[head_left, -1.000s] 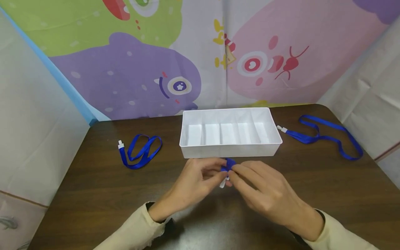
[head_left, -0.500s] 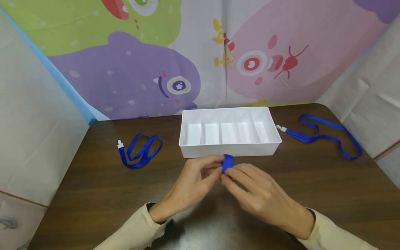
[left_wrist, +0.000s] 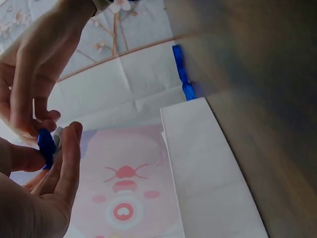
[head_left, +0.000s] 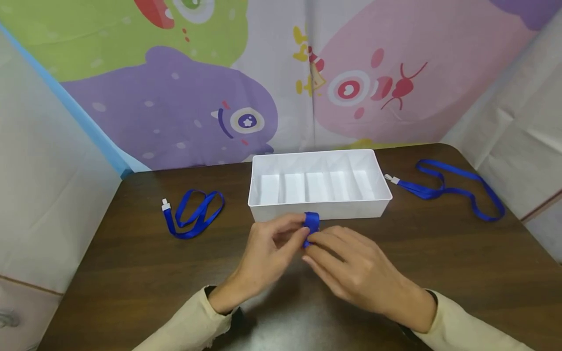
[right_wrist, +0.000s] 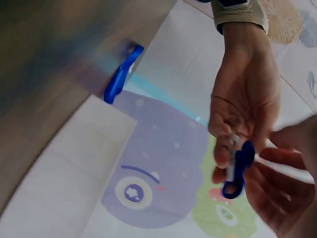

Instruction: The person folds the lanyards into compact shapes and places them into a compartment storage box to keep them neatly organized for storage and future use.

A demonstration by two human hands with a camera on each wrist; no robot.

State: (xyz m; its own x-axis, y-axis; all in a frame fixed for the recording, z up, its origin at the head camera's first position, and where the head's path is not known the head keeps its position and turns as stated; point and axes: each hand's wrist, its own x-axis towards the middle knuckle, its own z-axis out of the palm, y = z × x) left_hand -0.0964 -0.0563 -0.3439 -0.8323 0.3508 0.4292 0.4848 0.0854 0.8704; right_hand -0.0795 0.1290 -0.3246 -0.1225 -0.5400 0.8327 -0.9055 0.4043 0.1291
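Note:
Both hands meet over the brown table (head_left: 131,273), just in front of a white divided tray (head_left: 319,208). Between them is a small rolled-up blue lanyard (head_left: 311,224) with a white clip. My left hand (head_left: 268,253) pinches the roll from the left and my right hand (head_left: 347,265) pinches it from the right. In the left wrist view the blue roll (left_wrist: 46,147) sits between thumb and fingers. The right wrist view shows the roll (right_wrist: 238,168) with its white clip held by both hands' fingertips.
A loose blue lanyard (head_left: 193,217) lies on the table at the left. Another blue lanyard (head_left: 448,187) lies stretched out at the right, beside the tray. The tray's compartments hold nothing. A colourful cartoon backdrop (head_left: 263,73) stands behind the table.
The hands have shifted slightly left and toward the tray. The roll is tighter, and the white clip that hung below it is now hidden in the head view.

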